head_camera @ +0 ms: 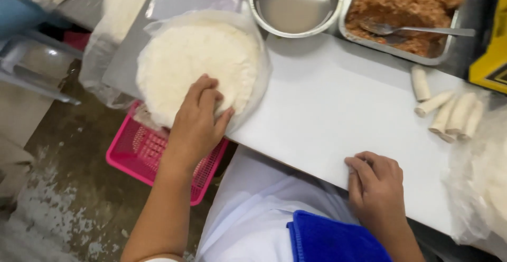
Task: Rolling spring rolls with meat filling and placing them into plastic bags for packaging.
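My left hand point(198, 122) rests on the near edge of a round stack of thin white wrappers point(193, 61), fingers bent and pressing on the top sheet. The stack lies in clear plastic on the left end of a white board point(327, 114). My right hand point(376, 185) sits at the board's near edge with fingers curled, holding nothing. Several rolled white rolls point(449, 111) lie at the board's right side.
A round metal bowl of cloudy liquid point(296, 3) and a metal tray of brown filling point(406, 3) with a spoon point(412, 29) stand at the back. A pink basket point(153, 153) sits below on the floor. A blue cloth point(332, 238) lies on my lap. More bagged wrappers point(483, 183) lie right.
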